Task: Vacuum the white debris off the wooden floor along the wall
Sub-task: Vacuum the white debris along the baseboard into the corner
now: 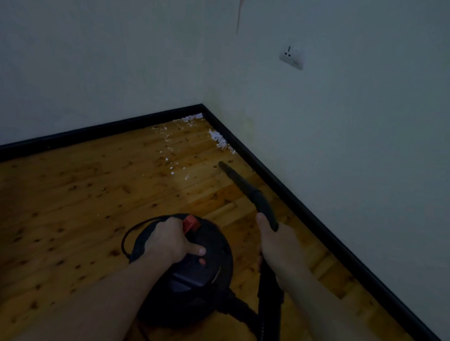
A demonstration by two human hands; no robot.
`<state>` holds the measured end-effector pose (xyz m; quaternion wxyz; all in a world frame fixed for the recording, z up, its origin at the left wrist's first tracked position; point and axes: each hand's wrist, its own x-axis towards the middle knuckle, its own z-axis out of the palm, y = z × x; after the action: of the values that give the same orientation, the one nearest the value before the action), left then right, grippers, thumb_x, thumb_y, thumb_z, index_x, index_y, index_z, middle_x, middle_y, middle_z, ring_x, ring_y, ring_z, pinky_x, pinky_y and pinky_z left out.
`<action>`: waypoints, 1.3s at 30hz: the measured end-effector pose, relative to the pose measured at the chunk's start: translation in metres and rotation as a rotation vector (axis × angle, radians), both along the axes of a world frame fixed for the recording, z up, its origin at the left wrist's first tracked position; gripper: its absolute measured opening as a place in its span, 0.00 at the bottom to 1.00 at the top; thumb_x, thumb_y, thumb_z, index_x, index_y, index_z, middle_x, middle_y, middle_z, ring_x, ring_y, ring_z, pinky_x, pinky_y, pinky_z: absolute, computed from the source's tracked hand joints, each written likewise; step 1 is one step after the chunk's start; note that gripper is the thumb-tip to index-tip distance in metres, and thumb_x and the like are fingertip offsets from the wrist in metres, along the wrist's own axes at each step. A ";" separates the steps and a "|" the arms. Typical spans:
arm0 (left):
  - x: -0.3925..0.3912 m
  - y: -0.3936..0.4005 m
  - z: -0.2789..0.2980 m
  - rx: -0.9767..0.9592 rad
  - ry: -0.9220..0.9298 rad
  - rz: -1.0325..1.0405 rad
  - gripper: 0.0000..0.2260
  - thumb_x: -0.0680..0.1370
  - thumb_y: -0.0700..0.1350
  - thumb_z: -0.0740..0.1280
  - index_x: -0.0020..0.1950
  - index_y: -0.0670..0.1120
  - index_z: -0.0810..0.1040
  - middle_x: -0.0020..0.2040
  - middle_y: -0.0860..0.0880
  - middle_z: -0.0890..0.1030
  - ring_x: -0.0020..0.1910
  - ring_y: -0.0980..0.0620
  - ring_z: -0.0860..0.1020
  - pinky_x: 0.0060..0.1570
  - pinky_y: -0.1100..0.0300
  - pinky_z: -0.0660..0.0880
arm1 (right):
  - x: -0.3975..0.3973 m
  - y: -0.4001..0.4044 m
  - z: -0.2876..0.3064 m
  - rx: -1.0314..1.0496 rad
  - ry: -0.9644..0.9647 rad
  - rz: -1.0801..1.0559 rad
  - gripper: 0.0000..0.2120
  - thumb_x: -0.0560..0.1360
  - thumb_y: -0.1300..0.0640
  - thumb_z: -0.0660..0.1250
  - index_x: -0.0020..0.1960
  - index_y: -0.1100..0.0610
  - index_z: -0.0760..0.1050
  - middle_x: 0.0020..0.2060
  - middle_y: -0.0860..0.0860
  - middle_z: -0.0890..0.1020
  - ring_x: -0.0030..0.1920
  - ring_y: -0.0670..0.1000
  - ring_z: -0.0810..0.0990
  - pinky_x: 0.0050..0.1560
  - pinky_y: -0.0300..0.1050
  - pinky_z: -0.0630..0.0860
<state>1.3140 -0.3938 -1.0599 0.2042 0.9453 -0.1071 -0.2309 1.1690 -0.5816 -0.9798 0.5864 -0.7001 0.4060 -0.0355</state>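
White debris [221, 141] lies in the corner of the wooden floor [72, 192], piled along the black skirting and scattered as crumbs toward the middle. A round black vacuum cleaner [198, 279] with a red part on top stands low in the view. My left hand [172, 242] grips the handle on its top. My right hand [277, 242] holds the black hose wand [246, 190], whose tapered nozzle tip [223, 165] points at the corner, a short way short of the debris.
Two pale walls meet at the corner, edged by black skirting [308, 215]. A wall socket [291, 57] sits on the right wall. The vacuum's cord [127, 238] loops to its left and the hose [267, 318] trails down at the bottom.
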 end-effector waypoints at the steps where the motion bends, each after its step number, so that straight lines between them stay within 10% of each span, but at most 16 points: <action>1: -0.001 0.004 0.000 0.002 0.003 0.003 0.30 0.57 0.66 0.84 0.46 0.48 0.79 0.42 0.49 0.82 0.41 0.48 0.81 0.43 0.49 0.81 | -0.001 0.005 0.001 -0.006 0.006 0.008 0.21 0.84 0.40 0.62 0.46 0.58 0.74 0.31 0.56 0.76 0.26 0.53 0.75 0.24 0.41 0.72; 39: -0.045 0.084 0.013 0.069 0.098 0.094 0.29 0.65 0.61 0.83 0.51 0.48 0.72 0.49 0.49 0.79 0.49 0.46 0.78 0.43 0.53 0.75 | -0.014 0.103 0.021 -0.080 0.050 0.385 0.23 0.83 0.39 0.63 0.46 0.60 0.76 0.23 0.50 0.74 0.23 0.52 0.75 0.33 0.49 0.74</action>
<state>1.2688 -0.3097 -1.0464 0.1870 0.9433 -0.0447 -0.2706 1.1552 -0.4788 -0.9590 0.5439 -0.7882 0.2770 0.0786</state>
